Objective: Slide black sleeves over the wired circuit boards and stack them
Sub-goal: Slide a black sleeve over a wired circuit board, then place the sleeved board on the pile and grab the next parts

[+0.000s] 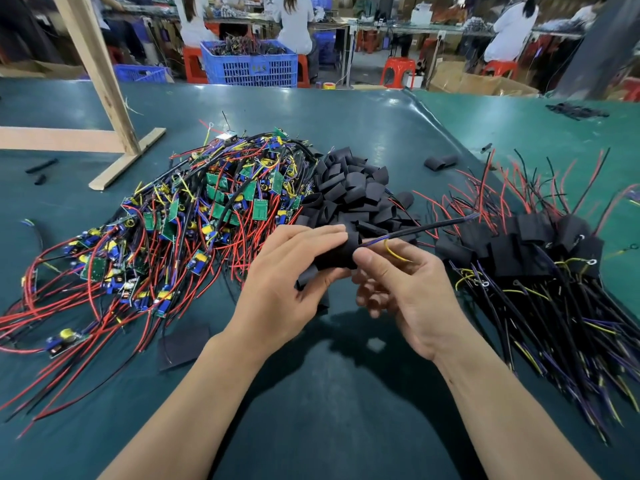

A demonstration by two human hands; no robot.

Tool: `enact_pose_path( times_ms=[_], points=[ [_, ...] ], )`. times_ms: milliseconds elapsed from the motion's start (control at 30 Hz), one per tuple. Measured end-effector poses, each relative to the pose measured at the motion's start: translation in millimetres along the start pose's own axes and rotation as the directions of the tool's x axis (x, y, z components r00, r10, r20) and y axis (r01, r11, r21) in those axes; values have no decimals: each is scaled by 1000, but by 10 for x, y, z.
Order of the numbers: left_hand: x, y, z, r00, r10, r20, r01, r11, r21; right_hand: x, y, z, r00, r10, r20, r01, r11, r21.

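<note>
I have the left hand (294,268) wrapped around a black sleeve (332,258), fingers over the top and thumb beneath, held above the green worktop (346,393) a little in from its near edge, between the three heaps. The sleeve's long axis runs from lower left to upper right, and out of its right-hand mouth comes the wire bundle (426,228), a black lead with purple and yellow strands, pointing on toward the far right corner. My right hand (401,292) sits just beside that mouth, thumb and forefinger pinched on the wires where they leave the sleeve, the other fingers loosely curled under. I cannot see the board itself; I judge it is already inside the sleeve or nearly so. So the pull, as I read it, goes along that same diagonal, with the left hand holding the sleeve against it. The finished stack (526,251) of sleeved boards lies to the right, nearer my right hand, its wires fanned toward the near right edge. The bare wired boards (214,202) are heaped to the left and the loose sleeves (349,188) sit behind my hands, mid-worktop.
</note>
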State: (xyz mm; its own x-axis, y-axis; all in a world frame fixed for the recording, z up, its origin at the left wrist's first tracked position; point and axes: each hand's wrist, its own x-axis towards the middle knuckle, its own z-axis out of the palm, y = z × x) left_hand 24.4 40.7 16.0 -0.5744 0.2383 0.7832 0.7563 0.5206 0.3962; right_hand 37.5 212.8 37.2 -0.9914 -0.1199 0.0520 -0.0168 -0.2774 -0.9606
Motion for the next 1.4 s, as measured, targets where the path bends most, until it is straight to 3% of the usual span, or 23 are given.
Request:
enact_pose_path(
  times_ms=[167,267,433,533,600,767,867,1067,1300,1400],
  points=[
    [-2,-41,0,997,74,13,-75,994,82,-26,34,-2,983,-180,-43,163,952,-259],
    [7,-52,3,990,112,-91,-92,975,200,2,25,6,959,-216,-186,182,966,-183],
    [-6,-61,26,976,95,-195,-53,976,210,99,-94,-136,752,-175,-636,319,940,119],
    [-8,-45,48,981,85,-175,-53,982,181,92,-147,-241,617,-160,-771,432,888,161],
    [-5,-32,53,982,82,-168,-52,983,174,70,-164,-279,575,-135,-807,471,861,192],
    [-7,-27,39,982,67,-174,-38,986,164,26,-187,-274,638,125,-759,417,773,478],
    [-11,-33,39,985,52,-165,-24,986,164,8,-215,-283,698,196,-689,323,772,547],
    [-19,-64,55,995,4,-104,17,979,202,44,-198,-241,736,153,-660,249,845,473],
    [-76,-191,-8,930,-365,-33,338,821,461,47,-98,-140,844,72,-531,87,959,270],
    [-60,-239,-48,904,-409,-125,412,757,507,59,-31,-83,856,37,-516,59,984,168]
  ],
)
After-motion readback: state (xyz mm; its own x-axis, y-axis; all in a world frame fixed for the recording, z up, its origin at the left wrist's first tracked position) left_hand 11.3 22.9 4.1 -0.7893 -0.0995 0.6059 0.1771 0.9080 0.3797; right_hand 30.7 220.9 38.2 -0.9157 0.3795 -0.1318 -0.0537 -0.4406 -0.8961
